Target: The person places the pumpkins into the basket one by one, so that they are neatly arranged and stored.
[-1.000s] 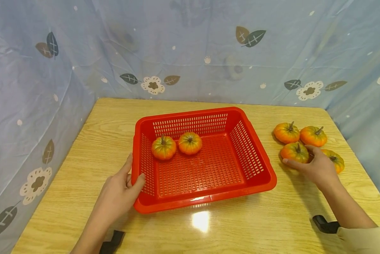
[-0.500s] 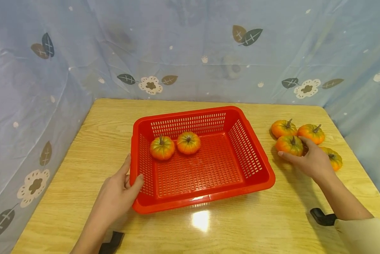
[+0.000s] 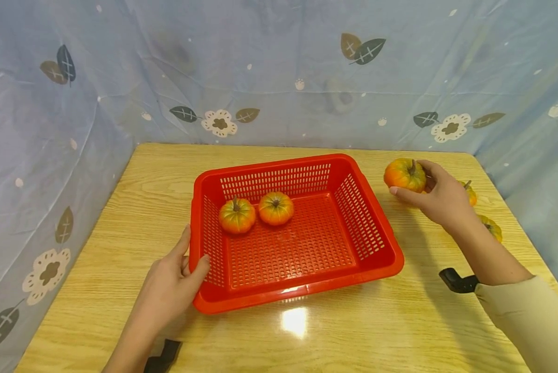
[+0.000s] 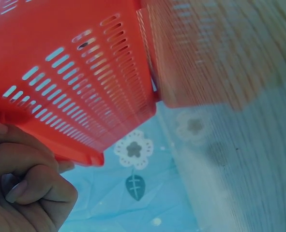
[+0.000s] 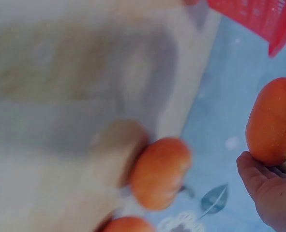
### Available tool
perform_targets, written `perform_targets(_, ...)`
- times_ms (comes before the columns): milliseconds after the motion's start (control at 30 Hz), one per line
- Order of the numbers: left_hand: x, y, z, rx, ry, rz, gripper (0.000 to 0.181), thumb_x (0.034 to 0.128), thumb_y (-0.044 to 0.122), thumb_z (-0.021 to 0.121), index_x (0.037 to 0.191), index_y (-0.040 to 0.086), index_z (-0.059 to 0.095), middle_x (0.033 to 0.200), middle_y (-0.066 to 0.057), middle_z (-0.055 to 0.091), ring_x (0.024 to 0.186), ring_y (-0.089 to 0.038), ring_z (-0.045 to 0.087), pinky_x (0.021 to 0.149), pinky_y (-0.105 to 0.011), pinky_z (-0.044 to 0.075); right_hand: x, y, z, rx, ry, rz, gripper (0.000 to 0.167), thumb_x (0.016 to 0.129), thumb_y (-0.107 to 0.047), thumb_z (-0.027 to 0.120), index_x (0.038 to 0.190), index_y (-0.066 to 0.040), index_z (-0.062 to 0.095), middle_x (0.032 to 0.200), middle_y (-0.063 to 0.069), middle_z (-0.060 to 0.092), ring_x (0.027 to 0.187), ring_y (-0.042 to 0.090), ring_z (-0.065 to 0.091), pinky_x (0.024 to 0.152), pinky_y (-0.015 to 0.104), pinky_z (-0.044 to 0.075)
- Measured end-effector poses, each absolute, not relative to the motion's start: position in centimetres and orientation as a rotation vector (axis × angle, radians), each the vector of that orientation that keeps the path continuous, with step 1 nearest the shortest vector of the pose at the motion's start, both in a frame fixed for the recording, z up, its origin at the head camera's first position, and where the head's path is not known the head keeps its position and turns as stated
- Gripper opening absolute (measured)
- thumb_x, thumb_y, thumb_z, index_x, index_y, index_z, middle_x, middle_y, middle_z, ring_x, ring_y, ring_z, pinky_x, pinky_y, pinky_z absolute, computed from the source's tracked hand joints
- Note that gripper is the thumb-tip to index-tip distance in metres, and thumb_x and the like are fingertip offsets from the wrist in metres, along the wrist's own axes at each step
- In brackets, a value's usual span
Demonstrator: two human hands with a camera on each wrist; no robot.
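My right hand (image 3: pixel 439 199) has lifted 1 pumpkin (image 3: pixel 404 175) away from the others; half a second ago it was still among them, and now it is up off the table (image 3: pixel 120 207), just right of the red basket (image 3: pixel 260 297). My thumb and fingers pinch it at its sides, stem up.

What has not changed is my left hand (image 3: pixel 170 284): it grips the basket's left rim, thumb over the edge, fingers outside. In the basket the count stays at 2, a left pumpkin (image 3: pixel 237 216) and its neighbour (image 3: pixel 276 208), near the back left corner.

Beyond my right hand and forearm, 2 more show in part, the back pumpkin (image 3: pixel 471 194) and the front pumpkin (image 3: pixel 491 228); I cannot tell from the head view what my hand hides. I judge that the picking up is done for this pumpkin, while its placing is not.
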State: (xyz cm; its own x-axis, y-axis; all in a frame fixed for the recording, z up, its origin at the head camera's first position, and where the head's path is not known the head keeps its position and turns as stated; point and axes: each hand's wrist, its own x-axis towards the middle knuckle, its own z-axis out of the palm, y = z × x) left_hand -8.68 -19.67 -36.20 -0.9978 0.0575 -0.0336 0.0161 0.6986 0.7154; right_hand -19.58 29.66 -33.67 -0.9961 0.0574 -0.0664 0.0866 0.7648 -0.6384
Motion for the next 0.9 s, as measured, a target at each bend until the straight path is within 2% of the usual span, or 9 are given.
perform_targets(167,-8.7,-19.6,-36.1,0.065,2.848,1.198,0.076,0.1011,0.029,0.062,0.161,0.005,0.023,0.058,0.001,0.050,0.043,-0.010,0.041,0.038,-0.028,0.035,-21.1,27.2,-32.4,0.010,2.907,-1.106,0.105,0.085,-0.056,0.076,0.161,-0.007,0.023,0.151,0.024,0.043,0.132,0.042,0.048,0.097,0.049,0.049)
perform_targets(200,-8.7,-19.6,-36.1,0.065,2.848,1.199,0.076,0.1010,0.029,0.062,0.161,0.006,0.023,0.058,0.001,0.050,0.043,-0.010,0.041,0.038,-0.028,0.035,-21.3,26.8,-32.2,-0.011,2.917,-1.106,0.104,0.085,-0.055,0.077,0.161,-0.007,0.024,0.152,0.024,0.042,0.133,0.043,0.047,0.098,0.050,0.048)
perform_targets(233,-8.7,-19.6,-36.0,0.065,2.849,1.200,0.076,0.1009,0.029,0.062,0.161,0.006,0.023,0.059,0.001,0.050,0.043,-0.010,0.041,0.038,-0.028,0.035,-21.5,26.3,-32.0,-0.032,2.926,-1.106,0.105,0.085,-0.055,0.077,0.161,-0.006,0.024,0.153,0.024,0.041,0.134,0.043,0.046,0.101,0.058,0.044)
perform_targets(300,-8.7,-19.6,-36.0,0.065,2.851,1.197,0.076,0.1009,0.029,0.062,0.161,0.006,0.023,0.059,0.000,0.050,0.043,-0.010,0.041,0.038,-0.028,0.035,-21.7,25.6,-31.6,-0.082,2.935,-1.126,0.103,0.085,-0.052,0.078,0.160,-0.005,0.026,0.154,0.022,0.040,0.135,0.043,0.045,0.103,0.059,0.041)
perform_targets(500,-8.8,-19.5,-35.8,0.073,2.865,1.182,0.075,0.1008,0.031,0.062,0.161,0.005,0.025,0.058,0.001,0.049,0.043,-0.010,0.040,0.038,-0.028,0.034,-22.5,23.8,-30.9,-0.213,2.902,-1.196,0.095,0.085,-0.046,0.081,0.157,-0.005,0.033,0.150,0.016,0.045,0.134,0.037,0.049,0.105,0.055,0.042)
perform_targets(767,-8.8,-19.6,-35.9,0.065,2.861,1.187,0.075,0.1007,0.030,0.062,0.161,0.006,0.024,0.058,0.001,0.050,0.043,-0.010,0.040,0.038,-0.028,0.034,-23.5,21.5,-31.0,-0.370,2.814,-1.210,0.088,0.085,-0.037,0.084,0.152,-0.004,0.038,0.144,0.014,0.048,0.132,0.036,0.052,0.103,0.051,0.045)
perform_targets(900,-8.7,-19.6,-36.1,0.049,2.858,1.189,0.075,0.1008,0.030,0.062,0.161,0.007,0.024,0.058,0.000,0.050,0.043,-0.011,0.041,0.038,-0.029,0.035,-24.0,20.4,-31.4,-0.410,2.820,-1.114,0.086,0.083,-0.040,0.085,0.149,-0.006,0.042,0.143,0.014,0.051,0.130,0.037,0.054,0.102,0.051,0.047)
